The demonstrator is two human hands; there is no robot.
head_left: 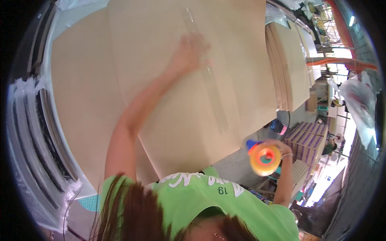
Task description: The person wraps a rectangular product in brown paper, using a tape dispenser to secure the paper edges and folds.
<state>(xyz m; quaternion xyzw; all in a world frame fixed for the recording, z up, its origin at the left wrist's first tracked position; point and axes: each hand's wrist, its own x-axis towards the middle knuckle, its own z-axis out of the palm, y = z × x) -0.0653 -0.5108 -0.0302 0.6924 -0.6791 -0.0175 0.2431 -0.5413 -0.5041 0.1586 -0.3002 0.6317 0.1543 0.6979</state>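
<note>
A large sheet of tan cardboard (169,108) lies in front of me, with a strip of clear tape (214,96) running down it. My left arm reaches far across the sheet. The left hand (192,51) is over the upper part of the tape strip, smeared by motion, so its fingers cannot be made out. Off the near right edge of the cardboard, my right hand (278,145) is closed on a tape dispenser (265,158) with a yellowish roll, a red hub and a blue end. The dispenser's handle is mostly hidden.
Thick cardboard panels (287,66) are stacked beyond the right edge. Boards with purple stripes (307,140) stand on the floor at the right. Long plastic-wrapped pieces (34,140) line the left side. A clear plastic bag (358,104) hangs at far right.
</note>
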